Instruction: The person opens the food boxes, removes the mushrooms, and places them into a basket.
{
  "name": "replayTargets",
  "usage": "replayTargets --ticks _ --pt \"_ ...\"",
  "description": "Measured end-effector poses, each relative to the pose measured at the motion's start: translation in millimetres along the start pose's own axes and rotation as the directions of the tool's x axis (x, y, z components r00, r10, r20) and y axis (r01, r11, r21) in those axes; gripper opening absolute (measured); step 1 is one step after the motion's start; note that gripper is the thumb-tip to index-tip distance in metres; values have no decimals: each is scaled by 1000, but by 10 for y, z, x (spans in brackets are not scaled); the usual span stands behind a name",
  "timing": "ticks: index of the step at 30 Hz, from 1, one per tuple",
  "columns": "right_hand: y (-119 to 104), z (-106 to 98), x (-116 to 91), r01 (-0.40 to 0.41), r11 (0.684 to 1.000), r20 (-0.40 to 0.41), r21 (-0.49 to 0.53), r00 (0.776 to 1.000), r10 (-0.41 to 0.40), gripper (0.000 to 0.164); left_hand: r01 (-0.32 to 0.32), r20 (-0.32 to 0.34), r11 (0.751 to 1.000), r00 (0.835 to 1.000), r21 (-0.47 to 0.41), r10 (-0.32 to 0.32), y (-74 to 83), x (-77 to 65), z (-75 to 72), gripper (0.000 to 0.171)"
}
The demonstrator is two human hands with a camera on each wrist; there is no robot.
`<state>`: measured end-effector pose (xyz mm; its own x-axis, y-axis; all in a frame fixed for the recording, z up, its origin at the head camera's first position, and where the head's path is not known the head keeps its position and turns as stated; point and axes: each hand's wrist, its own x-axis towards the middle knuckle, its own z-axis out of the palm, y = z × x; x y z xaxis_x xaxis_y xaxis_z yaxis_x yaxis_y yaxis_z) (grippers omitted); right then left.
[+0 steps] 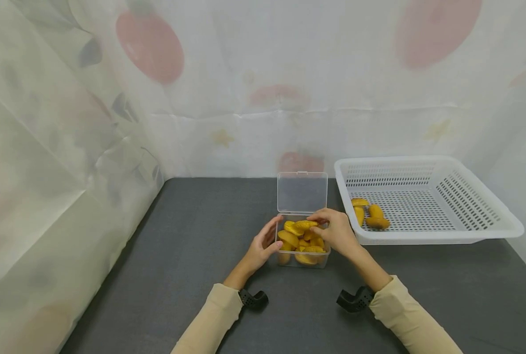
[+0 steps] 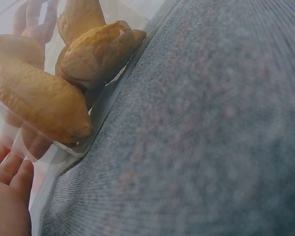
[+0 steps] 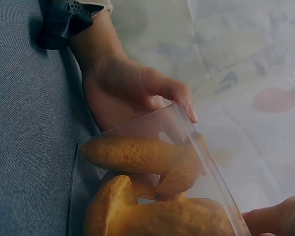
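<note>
A clear plastic box [image 1: 305, 260] stands on the dark table, filled with yellow mushrooms [image 1: 288, 239]. Its hinged lid [image 1: 302, 192] is raised at the back. My left hand [image 1: 259, 248] holds the box by its left side, the thumb at the front rim and the fingers along the wall. Over the box's right side, my right hand [image 1: 336, 231] pinches a yellow mushroom [image 1: 305, 224] on top of the pile. Through the clear wall in the right wrist view, several mushrooms [image 3: 157, 219] lie across one another, with the left thumb [image 3: 179, 93] at the rim.
To the right, close by my right hand, sits a white perforated basket [image 1: 426, 238] with a few yellow mushrooms [image 1: 378, 222] in its left corner. A pale printed curtain [image 1: 236, 88] hangs behind the table [image 1: 192, 255] and along its left side. Each wrist bears a black mount [image 1: 355, 300].
</note>
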<state>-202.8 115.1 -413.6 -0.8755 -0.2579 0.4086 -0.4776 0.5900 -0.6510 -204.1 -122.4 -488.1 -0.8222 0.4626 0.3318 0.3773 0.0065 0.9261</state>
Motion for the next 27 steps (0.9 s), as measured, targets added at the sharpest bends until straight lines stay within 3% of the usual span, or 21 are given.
replayTargets --ticks 27 --pt "-72 -198 -49 37 997 -128 72 991 -28 21 9 -7 1000 1000 2 -9 2 5 -3 65"
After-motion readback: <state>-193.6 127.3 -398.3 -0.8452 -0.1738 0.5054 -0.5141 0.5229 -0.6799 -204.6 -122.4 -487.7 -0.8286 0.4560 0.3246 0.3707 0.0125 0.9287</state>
